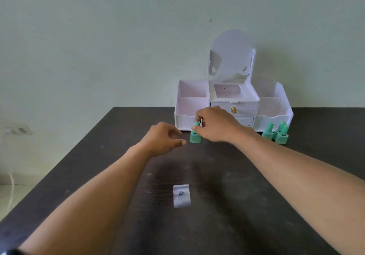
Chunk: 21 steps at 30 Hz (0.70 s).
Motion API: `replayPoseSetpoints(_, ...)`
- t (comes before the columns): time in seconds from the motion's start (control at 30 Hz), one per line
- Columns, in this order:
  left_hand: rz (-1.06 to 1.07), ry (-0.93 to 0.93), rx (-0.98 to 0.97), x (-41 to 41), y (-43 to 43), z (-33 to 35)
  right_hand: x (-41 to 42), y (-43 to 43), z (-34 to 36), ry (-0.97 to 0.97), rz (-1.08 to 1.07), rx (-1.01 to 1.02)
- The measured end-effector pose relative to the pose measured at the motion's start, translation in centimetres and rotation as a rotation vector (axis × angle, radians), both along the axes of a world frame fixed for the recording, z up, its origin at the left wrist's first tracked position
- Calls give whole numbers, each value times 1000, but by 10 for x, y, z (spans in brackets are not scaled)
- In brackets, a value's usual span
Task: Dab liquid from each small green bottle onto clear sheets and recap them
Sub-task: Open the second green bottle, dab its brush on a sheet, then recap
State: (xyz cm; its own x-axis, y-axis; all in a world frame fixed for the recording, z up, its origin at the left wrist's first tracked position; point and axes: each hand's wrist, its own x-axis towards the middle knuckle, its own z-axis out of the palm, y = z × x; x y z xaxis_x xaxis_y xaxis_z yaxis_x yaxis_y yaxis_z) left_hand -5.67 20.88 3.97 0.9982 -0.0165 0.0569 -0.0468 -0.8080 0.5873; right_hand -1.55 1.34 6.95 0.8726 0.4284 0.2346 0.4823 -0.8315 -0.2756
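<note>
1. Table [256,205]: dark top, work zone kept in the near-centre.
2. Organizer [233,104]: white, at the far edge against the wall, trays look empty.
3. Right hand [215,125]: fingertips pinch the cap of the bottle [195,136], likely to twist it, on or off I cannot tell.
4. Left hand [164,139]: loosely curled, holds nothing, just left of the bottle, probably ready to steady its base.
5. Three spare bottles [276,133]: capped, grouped far right, out of the way.
6. Clear sheet [182,195]: near-centre, dark dab on it.
</note>
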Motion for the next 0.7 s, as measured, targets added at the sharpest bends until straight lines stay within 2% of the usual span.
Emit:
replayPoseSetpoints(0.27,83,59,48,2,43,-23,21,58,-31,44,-24,-83)
replayPoseSetpoints(0.5,74,88,62,5,46,-32,26,61,-44,67,-35,-82)
replayPoseSetpoints(0.7,66,47,67,-4,41,-18,18,53,-25,143,-73,-30)
